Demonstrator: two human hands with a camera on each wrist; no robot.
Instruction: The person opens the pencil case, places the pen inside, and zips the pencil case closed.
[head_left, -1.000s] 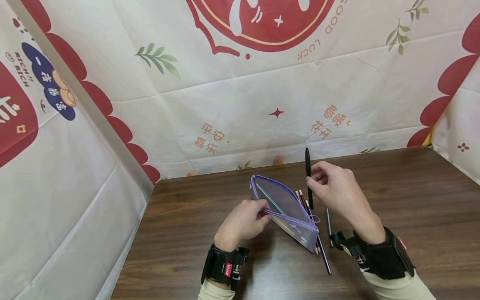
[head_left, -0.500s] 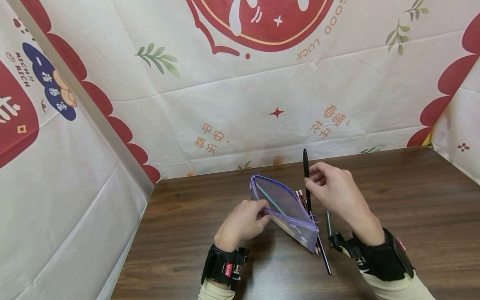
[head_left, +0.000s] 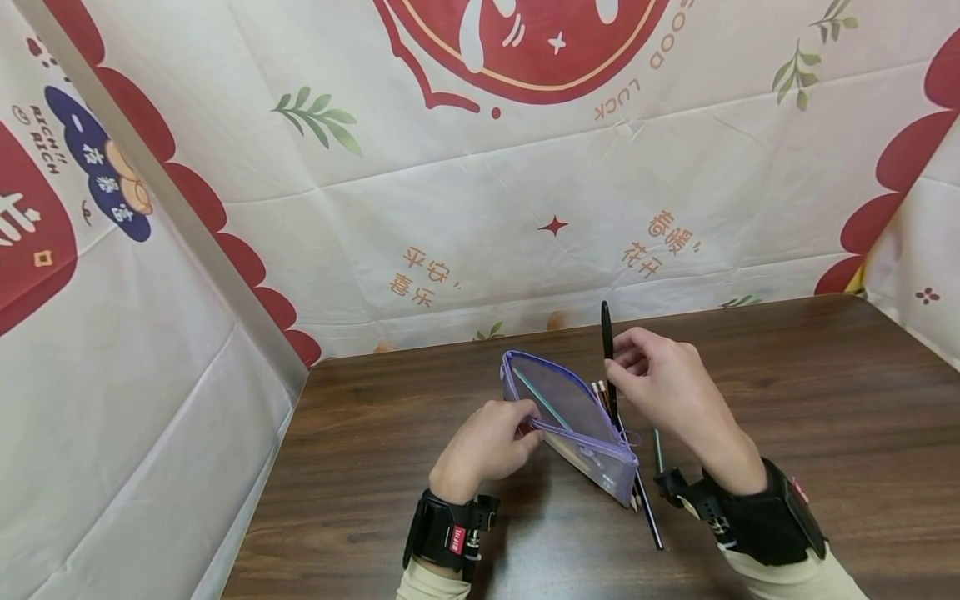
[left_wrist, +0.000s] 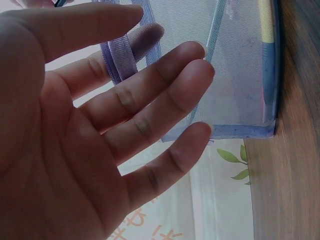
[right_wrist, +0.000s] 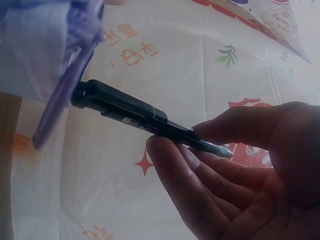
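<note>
A purple mesh pencil case (head_left: 570, 400) stands unzipped on the table in the head view, with a light teal pencil-like stick (head_left: 540, 398) inside. My left hand (head_left: 487, 442) pinches its near zipper edge; in the left wrist view the index finger (left_wrist: 147, 37) shows through the mesh, the other fingers extended. Between thumb and fingertips, my right hand (head_left: 671, 375) holds a black pen (head_left: 607, 329) upright, just right of the case opening. The right wrist view shows this pen (right_wrist: 130, 107) with its thick end close to the purple case (right_wrist: 65, 95).
Several pencils (head_left: 648, 517) lie against the right side of the case, partly hidden by it. A green pencil (head_left: 657, 450) lies further right, below my right wrist. A white printed cloth (head_left: 480, 250) hangs behind the brown wooden table (head_left: 360, 500).
My right hand has drifted slightly left with the black pen, bringing it nearer the case opening. The left hand and the pencil case have stayed put.
</note>
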